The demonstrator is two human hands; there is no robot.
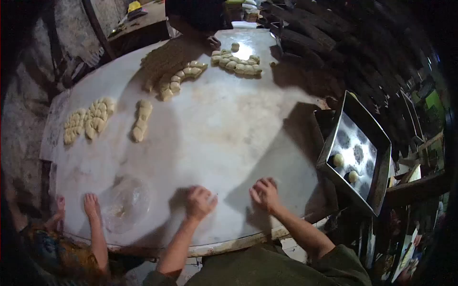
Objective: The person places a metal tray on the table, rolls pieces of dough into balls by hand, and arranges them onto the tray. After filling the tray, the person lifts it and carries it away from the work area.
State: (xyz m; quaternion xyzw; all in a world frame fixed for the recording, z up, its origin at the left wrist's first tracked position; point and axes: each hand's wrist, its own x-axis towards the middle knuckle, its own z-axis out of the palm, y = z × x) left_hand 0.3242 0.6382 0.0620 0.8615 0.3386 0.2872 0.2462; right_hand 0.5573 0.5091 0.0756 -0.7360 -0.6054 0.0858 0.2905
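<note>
My left hand [200, 202] is over the near middle of the pale table [214, 157], its fingers curled in. To its right, my right hand [265, 194] is also closed, with the fingers bent down toward the tabletop. Whatever may be under either palm is hidden. Two dough balls [353, 176] sit in a metal tray [384, 162] tilted at the table's right edge, beyond my right hand. Left of my left hand lies a clear plastic bag [129, 205] with a little pale matter inside.
Dough clumps [98, 118], a dough strip [142, 120] and a curved dough row [183, 76] lie on the left half. More dough pieces [236, 63] sit at the far end, near a person in dark clothes [195, 14]. Another person's hand [90, 204] rests at left.
</note>
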